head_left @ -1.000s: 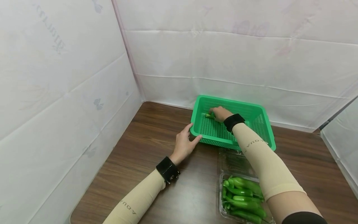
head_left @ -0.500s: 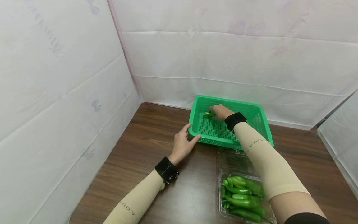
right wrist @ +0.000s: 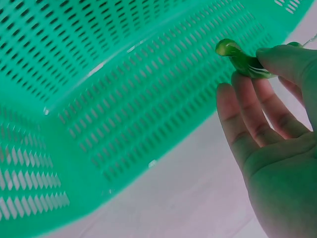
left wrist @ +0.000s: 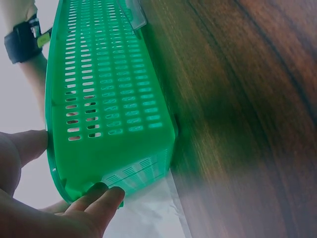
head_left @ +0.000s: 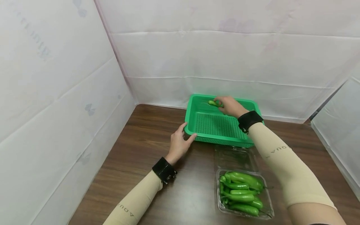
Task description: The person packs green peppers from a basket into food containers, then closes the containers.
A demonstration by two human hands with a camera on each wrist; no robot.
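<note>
A green slotted basket [head_left: 197,110] stands on the wooden table near the back wall. My left hand [head_left: 179,143] grips its near left corner, thumb on the rim and fingers on the outer wall [left wrist: 106,196]. My right hand [head_left: 231,106] is raised over the basket's far side and pinches a small green pepper [head_left: 212,102] between thumb and fingertips. In the right wrist view the pepper [right wrist: 240,60] pokes out past the fingers above the basket's inner wall [right wrist: 124,109]. The basket's floor looks bare.
A clear plastic clamshell tray [head_left: 264,195] with several green peppers [head_left: 242,193] lies in front of the basket, its open lid [head_left: 235,157] against the basket's front wall. White padded walls close in the left and back. Bare table lies to the left.
My right hand has lifted the pepper off the basket floor toward the far rim. The left hand keeps its grip on the corner. The head view has shifted.
</note>
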